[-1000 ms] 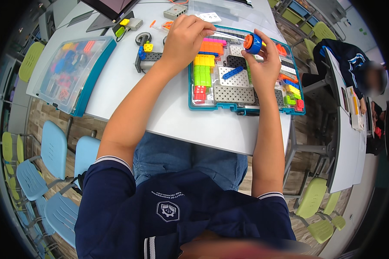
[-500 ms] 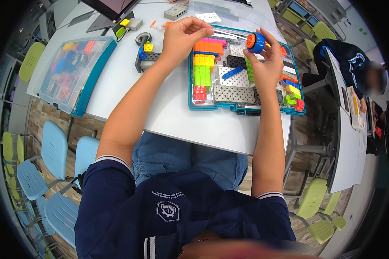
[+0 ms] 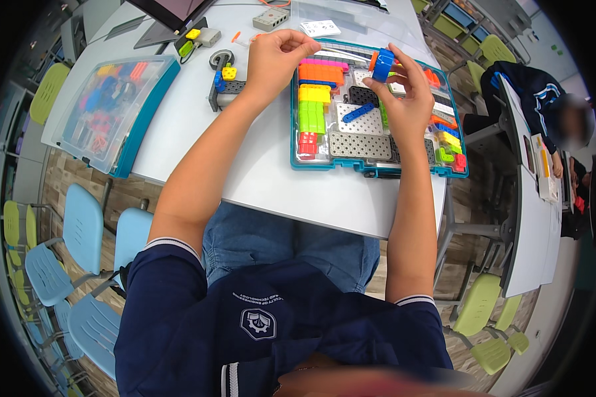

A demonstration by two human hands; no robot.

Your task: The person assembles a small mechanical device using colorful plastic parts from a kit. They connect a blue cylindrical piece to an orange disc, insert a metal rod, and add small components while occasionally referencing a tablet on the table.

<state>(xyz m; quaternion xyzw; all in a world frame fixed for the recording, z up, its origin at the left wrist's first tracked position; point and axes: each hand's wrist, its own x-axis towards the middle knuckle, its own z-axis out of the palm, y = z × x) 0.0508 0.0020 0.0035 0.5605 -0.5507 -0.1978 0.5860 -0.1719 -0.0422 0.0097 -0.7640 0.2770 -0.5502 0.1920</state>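
My right hand (image 3: 407, 83) grips a blue wheel with an orange hub (image 3: 383, 65), its fingers and thumb round the blue rim, above a teal-edged parts case (image 3: 351, 163). The fingers of my left hand (image 3: 281, 59) are pinched together over the case's far left corner. Whatever they may hold is too small to make out. Coloured building blocks lie in the case below: orange blocks (image 3: 321, 75), yellow blocks (image 3: 314, 94), green blocks (image 3: 310, 118) and a grey perforated plate (image 3: 360, 145). On a white perforated plate (image 3: 371, 124) lies a blue beam (image 3: 358, 112).
Left of the case stands a partly built model with a black wheel (image 3: 222, 61). A closed clear-lidded case (image 3: 106, 112) lies farther left. Behind are a grey module (image 3: 271, 19) and a white card (image 3: 320, 28). Another person (image 3: 536, 99) sits at a table on the right.
The wheel in my right hand has turned, so its blue rim now faces me more and its orange hub points left. My left hand has shifted slightly left, still pinched.
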